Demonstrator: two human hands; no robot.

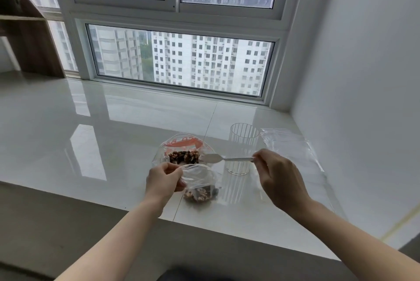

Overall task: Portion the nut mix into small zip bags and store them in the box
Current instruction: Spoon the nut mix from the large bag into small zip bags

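A large clear bag (181,144) with red print lies open on the glossy white sill, a heap of nut mix (184,156) inside it. Just in front, my left hand (163,181) pinches the mouth of a small zip bag (200,184) that holds some nuts at its bottom. My right hand (280,177) pinches the handle of a white plastic spoon (223,158). The spoon's bowl points left and hovers at the edge of the nut heap, above the small bag.
A ribbed clear glass (242,144) stands right behind the spoon. A stack of spare clear zip bags (293,151) lies to the right, near the white wall. The window is at the back, and the sill's front edge (113,207) runs under my forearms.
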